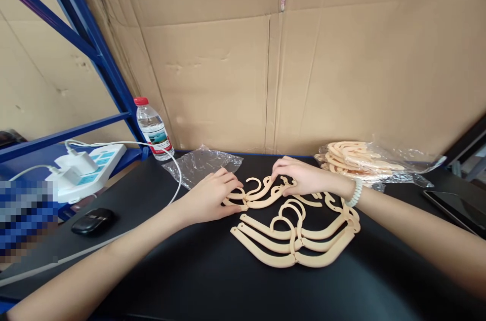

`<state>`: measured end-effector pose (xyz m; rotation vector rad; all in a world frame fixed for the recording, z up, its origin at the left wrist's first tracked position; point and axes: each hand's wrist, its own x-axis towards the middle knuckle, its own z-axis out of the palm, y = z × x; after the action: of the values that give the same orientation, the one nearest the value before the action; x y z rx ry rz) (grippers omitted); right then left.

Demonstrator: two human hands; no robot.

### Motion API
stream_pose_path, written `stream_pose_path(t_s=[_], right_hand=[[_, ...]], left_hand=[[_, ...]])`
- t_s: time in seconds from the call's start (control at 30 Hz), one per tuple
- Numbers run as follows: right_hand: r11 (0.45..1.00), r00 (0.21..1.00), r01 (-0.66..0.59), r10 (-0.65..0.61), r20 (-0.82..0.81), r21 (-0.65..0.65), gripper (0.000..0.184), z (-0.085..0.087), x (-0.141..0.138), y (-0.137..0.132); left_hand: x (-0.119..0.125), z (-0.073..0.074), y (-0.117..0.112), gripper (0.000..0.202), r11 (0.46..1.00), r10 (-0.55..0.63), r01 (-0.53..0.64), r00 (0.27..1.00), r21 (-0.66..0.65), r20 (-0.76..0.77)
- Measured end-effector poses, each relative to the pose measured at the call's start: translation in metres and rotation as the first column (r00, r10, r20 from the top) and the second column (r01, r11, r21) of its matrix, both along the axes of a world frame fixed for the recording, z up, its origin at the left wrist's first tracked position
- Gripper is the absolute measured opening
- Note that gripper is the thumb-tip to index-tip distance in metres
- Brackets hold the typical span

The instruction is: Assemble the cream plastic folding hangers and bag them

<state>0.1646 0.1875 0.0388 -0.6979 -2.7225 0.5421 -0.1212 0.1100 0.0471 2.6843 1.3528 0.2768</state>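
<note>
Several beige plastic hangers (296, 242) lie overlapped on the black tabletop (212, 280) in front of me. My left hand (212, 197) rests on the left end of the rearmost hanger (261, 194), fingers pressed together on it. My right hand (304, 176), with a pale bead bracelet on the wrist, pinches the same hanger near its hook. Both hands hold it low against the table.
A clear bag of more beige hangers (357, 159) lies at the back right; an empty clear bag (201, 161) sits back left. A water bottle (154, 131), a white power strip (89, 169) with chargers, a black mouse (93, 221) and a tablet (455, 207) lie around. Cardboard stands behind.
</note>
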Motion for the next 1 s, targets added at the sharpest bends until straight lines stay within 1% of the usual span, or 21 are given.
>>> stream_pose_path(t_s=[0.17,0.2,0.3,0.4,0.53,0.57,0.67,0.8,0.9,1.0], right_hand=[[0.996,0.991,-0.052,0.042,0.126,0.076,0.003,-0.003,-0.003,0.003],[0.995,0.990,-0.050,0.038,0.134,0.088,0.003,-0.003,-0.002,0.003],[0.993,0.989,-0.039,0.023,0.147,0.111,0.008,-0.002,0.001,0.001],[0.992,0.987,-0.032,0.012,0.162,0.121,0.015,-0.001,0.006,-0.001],[0.990,0.986,-0.037,0.013,0.169,0.139,0.005,-0.001,0.013,-0.001],[0.989,0.986,-0.038,0.014,0.166,0.145,0.004,-0.001,0.014,0.000],[0.985,0.987,-0.041,0.014,0.157,0.166,0.008,-0.004,0.015,0.004],[0.981,0.990,-0.020,-0.007,0.140,0.195,0.014,-0.006,0.007,0.011],[0.977,0.992,0.023,-0.049,0.119,0.214,0.016,-0.001,0.003,0.016],[0.964,0.986,0.123,-0.146,0.083,0.236,0.019,0.008,0.008,0.013]], left_hand=[[0.009,-0.004,0.008,0.025,0.995,-0.095,0.093,0.992,-0.030,-0.080],[0.010,-0.004,0.009,0.024,0.994,-0.109,0.107,0.991,-0.033,-0.083],[0.013,-0.004,0.012,0.018,0.988,-0.152,0.150,0.985,-0.035,-0.081],[0.019,-0.006,0.015,0.013,0.976,-0.219,0.217,0.973,-0.031,-0.070],[0.027,-0.010,0.022,0.013,0.958,-0.285,0.285,0.957,-0.012,-0.056],[0.028,-0.010,0.024,0.013,0.957,-0.291,0.291,0.955,-0.002,-0.052],[0.031,-0.012,0.033,0.014,0.953,-0.303,0.303,0.952,0.023,-0.036],[0.029,-0.013,0.046,0.014,0.947,-0.317,0.318,0.948,0.039,-0.018],[0.024,-0.013,0.051,0.015,0.951,-0.306,0.306,0.952,0.048,-0.005],[0.020,-0.010,0.051,0.024,0.958,-0.283,0.282,0.959,0.053,0.012]])
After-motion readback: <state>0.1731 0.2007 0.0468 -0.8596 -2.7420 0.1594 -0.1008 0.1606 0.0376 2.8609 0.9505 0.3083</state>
